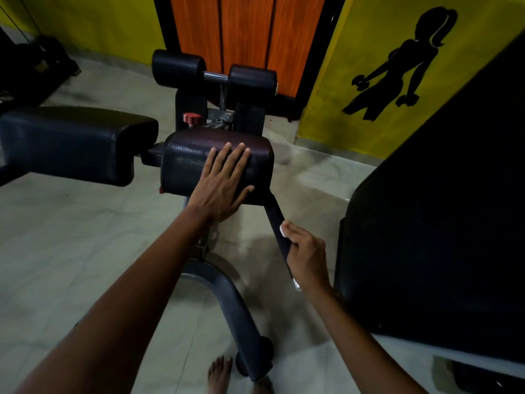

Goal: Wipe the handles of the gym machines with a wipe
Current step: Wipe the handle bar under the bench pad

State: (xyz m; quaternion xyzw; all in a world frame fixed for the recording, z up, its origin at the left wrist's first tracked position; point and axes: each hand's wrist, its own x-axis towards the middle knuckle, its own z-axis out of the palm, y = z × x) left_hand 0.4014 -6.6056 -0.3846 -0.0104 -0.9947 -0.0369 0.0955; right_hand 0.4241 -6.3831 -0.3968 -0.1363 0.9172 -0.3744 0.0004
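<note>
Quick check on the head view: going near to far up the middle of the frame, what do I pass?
Bare feet → curved grey frame tube → left hand flat on the dark pad → red knob → two black foam rollers → orange door.

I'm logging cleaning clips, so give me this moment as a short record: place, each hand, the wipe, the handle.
place: gym floor, at a padded bench machine
left hand: flat, fingers straight, resting on the dark seat pad
right hand: curled round the black handle
wipe: white, only a corner shows at the fingertips, against the handle
handle: slants down from under the seat pad, chrome end below the right hand
</note>
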